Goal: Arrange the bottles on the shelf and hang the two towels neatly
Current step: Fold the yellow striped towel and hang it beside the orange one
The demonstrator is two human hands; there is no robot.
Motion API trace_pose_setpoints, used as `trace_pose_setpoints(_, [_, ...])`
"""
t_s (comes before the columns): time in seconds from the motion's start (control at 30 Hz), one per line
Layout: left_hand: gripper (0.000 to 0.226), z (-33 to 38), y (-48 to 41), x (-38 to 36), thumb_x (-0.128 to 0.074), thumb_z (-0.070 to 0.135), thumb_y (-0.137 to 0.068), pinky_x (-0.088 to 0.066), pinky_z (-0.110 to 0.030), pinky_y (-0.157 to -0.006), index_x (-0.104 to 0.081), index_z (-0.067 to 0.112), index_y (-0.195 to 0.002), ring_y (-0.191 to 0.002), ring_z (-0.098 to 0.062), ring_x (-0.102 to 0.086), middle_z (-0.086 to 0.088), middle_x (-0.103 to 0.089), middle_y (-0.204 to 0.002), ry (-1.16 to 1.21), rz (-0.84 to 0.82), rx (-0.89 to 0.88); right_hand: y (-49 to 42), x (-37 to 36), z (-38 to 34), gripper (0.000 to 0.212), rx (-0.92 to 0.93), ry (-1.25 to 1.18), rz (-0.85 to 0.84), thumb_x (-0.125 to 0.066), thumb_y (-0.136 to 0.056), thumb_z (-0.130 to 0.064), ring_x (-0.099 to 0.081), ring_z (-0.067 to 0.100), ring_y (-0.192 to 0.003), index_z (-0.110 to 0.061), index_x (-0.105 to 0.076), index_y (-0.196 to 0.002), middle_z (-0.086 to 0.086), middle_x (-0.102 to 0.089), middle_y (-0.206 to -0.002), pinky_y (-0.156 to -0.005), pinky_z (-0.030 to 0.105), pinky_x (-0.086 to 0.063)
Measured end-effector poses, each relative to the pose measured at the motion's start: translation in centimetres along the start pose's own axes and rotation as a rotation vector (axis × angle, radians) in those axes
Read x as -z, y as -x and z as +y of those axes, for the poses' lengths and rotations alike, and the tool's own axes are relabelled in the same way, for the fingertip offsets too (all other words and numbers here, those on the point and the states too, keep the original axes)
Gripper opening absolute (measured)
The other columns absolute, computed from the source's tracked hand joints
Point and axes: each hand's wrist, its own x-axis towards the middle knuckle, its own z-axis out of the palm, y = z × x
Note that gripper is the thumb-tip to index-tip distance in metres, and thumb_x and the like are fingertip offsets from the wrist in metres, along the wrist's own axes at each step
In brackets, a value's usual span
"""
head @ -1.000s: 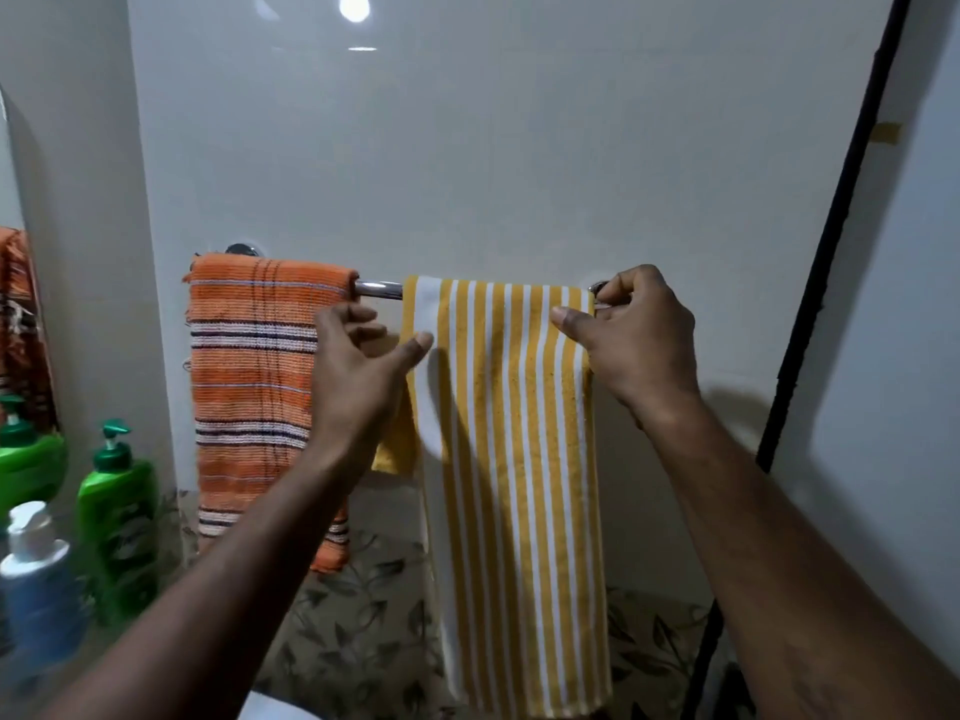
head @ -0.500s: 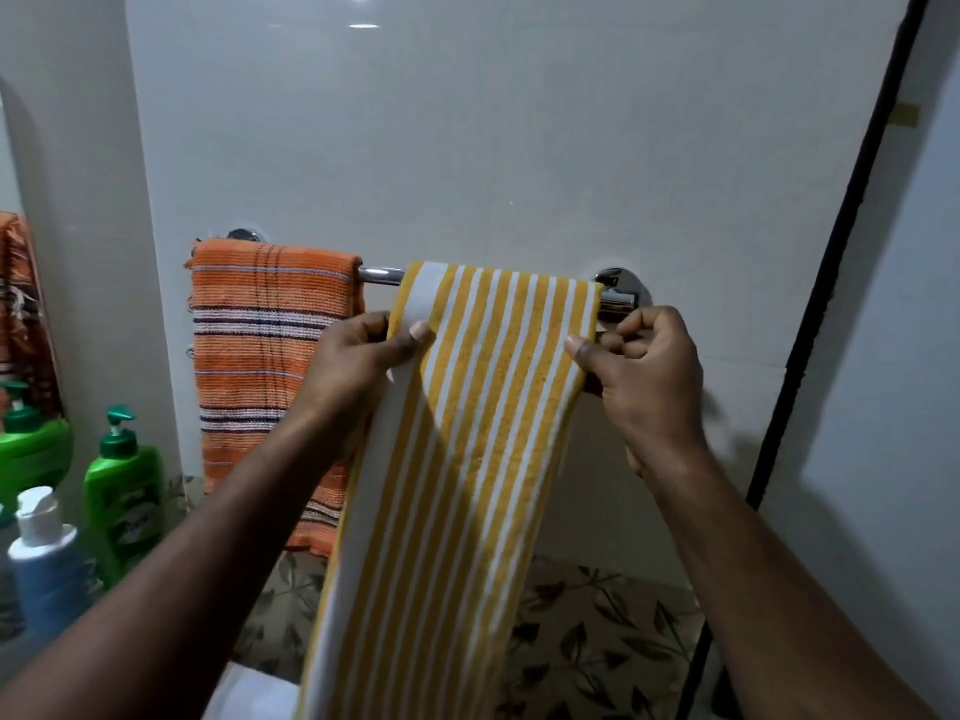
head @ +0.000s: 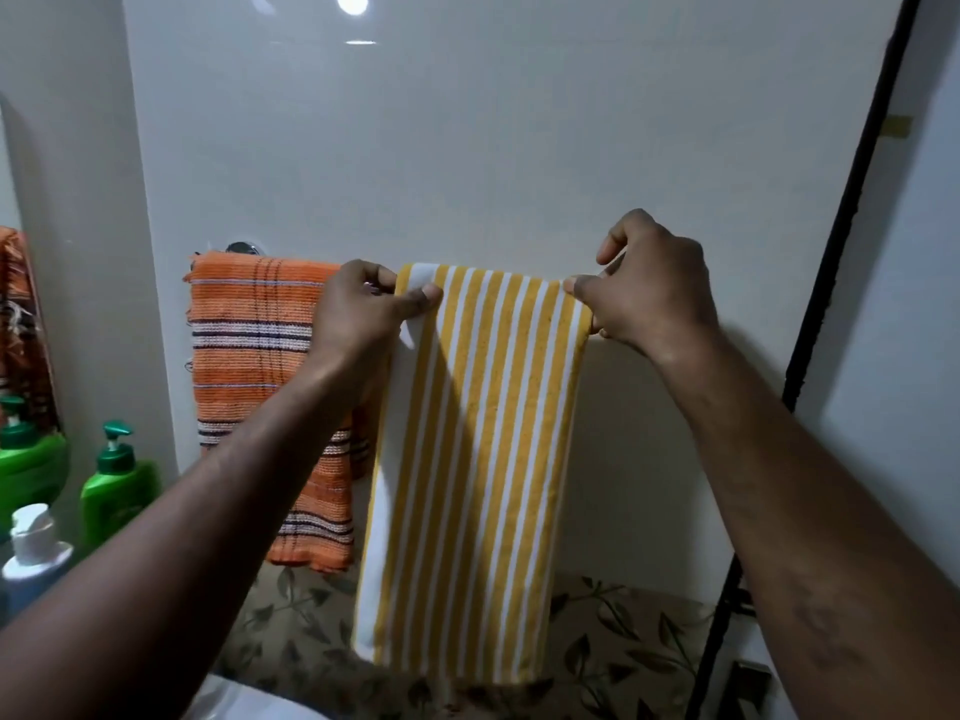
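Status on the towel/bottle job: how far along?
Done: orange striped woven towel hangs flat. In hand: left-hand grip and right-hand grip pinch the top corners of the yellow-and-white striped towel, draped beside it. Left: release it; green pump bottle and white-capped bottle stand upright, arrangement barely visible.

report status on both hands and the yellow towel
Left hand and right hand each pinch a top corner of the yellow striped towel. Towel hangs flat, right of the orange striped towel. Nothing blocking.
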Motion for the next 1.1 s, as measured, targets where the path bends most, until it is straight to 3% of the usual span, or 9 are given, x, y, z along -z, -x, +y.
trace_pose_setpoints(0.1, [0.046, -1.3, 0.0, -0.1, -0.094, 0.033, -0.074, -0.043, -0.030, -0.056, -0.052, 0.022, -0.087, -0.062, -0.014, -0.055, 0.004, -0.056, -0.074, 0.064, 0.022, 0.026, 1.5, 0.1, -0.2, 0.036, 0.073, 0.103, 0.135, -0.083, -0.084, -0.041, -0.068, 0.025, -0.081, -0.020, -0.057, -0.097, 0.000, -0.069, -0.090, -0.077, 0.041, -0.060])
trace_pose_setpoints(0.23, [0.047, -2.1, -0.1, -0.1, -0.094, 0.036, -0.071, -0.047, -0.033, -0.065, -0.049, 0.026, -0.078, -0.066, -0.013, -0.056, 0.007, -0.056, -0.070, 0.091, 0.038, -0.011, 7.1, -1.6, 0.8, 0.031, 0.134, -0.041, 0.418, -0.075, -0.088, -0.043, -0.063, 0.023, -0.072, -0.019, -0.056, -0.085, -0.003, -0.065, -0.078, -0.067, 0.036, -0.051])
trace_pose_setpoints(0.37, [0.040, -2.2, 0.4, -0.3, -0.091, 0.029, -0.080, -0.052, -0.027, -0.064, -0.051, 0.023, -0.083, -0.063, -0.005, -0.061, 0.012, -0.060, -0.063, 0.163, -0.006, -0.009, 11.3, -4.7, 3.4, 0.040, -0.111, -0.186, 0.174, -0.074, -0.084, -0.063, -0.069, 0.010, -0.074, -0.026, -0.068, -0.097, -0.012, -0.070, -0.085, -0.069, 0.037, -0.061])
trace_pose_setpoints(0.5, [0.034, -3.0, 2.0, 0.7, -0.082, 0.037, -0.089, -0.054, -0.029, -0.078, -0.060, 0.015, -0.103, -0.080, -0.008, -0.068, 0.009, -0.069, -0.080, 0.186, -0.091, 0.027, 10.5, -4.9, 3.4, 0.023, -0.142, -0.357, 0.025, -0.078, -0.090, -0.045, -0.070, -0.005, -0.075, -0.023, -0.077, -0.094, -0.016, -0.075, -0.084, -0.068, 0.017, -0.057])
trace_pose_setpoints(0.6, [0.032, -4.4, 4.5, 1.8, -0.071, 0.031, -0.098, -0.062, -0.039, -0.083, -0.065, 0.008, -0.119, -0.100, -0.024, -0.075, -0.008, -0.076, -0.108, 0.218, -0.199, 0.167, 8.9, -4.4, 3.4, 0.020, -0.173, -0.485, 0.005, -0.078, -0.092, -0.042, -0.074, 0.001, -0.082, -0.022, -0.079, -0.095, -0.011, -0.078, -0.088, -0.080, 0.034, -0.064])
trace_pose_setpoints(0.7, [0.016, -5.1, 5.8, 2.1, -0.065, 0.017, -0.099, -0.063, -0.030, -0.068, -0.069, 0.007, -0.111, -0.094, -0.024, -0.077, -0.008, -0.079, -0.104, 0.218, -0.252, 0.217, 7.9, -4.1, 3.5, 0.016, -0.210, -0.617, -0.067, -0.078, -0.092, -0.037, -0.078, 0.014, -0.088, -0.021, -0.080, -0.093, -0.006, -0.080, -0.091, -0.087, 0.049, -0.064])
trace_pose_setpoints(0.87, [0.018, -3.0, 4.3, 1.8, -0.069, 0.016, -0.098, -0.063, -0.040, -0.087, -0.072, 0.006, -0.113, -0.103, -0.025, -0.077, -0.011, -0.078, -0.111, 0.219, -0.183, 0.134, 6.5, -3.6, 2.9, 0.023, -0.265, -0.700, -0.025, -0.082, -0.085, -0.039, -0.079, 0.019, -0.091, -0.019, -0.081, -0.096, -0.003, -0.082, -0.094, -0.088, 0.050, -0.064])
trace_pose_setpoints(1.0, [0.020, -1.5, 2.4, 1.5, -0.073, 0.016, -0.095, -0.060, -0.044, -0.094, -0.075, 0.008, -0.114, -0.106, -0.029, -0.076, -0.011, -0.079, -0.112, 0.222, -0.180, 0.116, 5.6, -3.6, 1.7, 0.034, -0.252, -0.590, 0.104, -0.085, -0.075, -0.050, -0.076, 0.034, -0.078, -0.018, -0.077, -0.084, 0.009, -0.077, -0.077, -0.075, 0.053, -0.064])
trace_pose_setpoints(1.1, [0.019, -1.4, 2.2, 1.4, -0.074, 0.012, -0.093, -0.062, -0.039, -0.082, -0.074, 0.004, -0.111, -0.097, -0.030, -0.078, -0.013, -0.080, -0.106, 0.265, -0.181, 0.159, 5.5, -3.0, 1.0, 0.031, -0.209, -0.515, 0.210, -0.090, -0.078, -0.040, -0.074, 0.005, -0.073, -0.023, -0.068, -0.091, -0.005, -0.075, -0.072, -0.081, 0.034, -0.063])
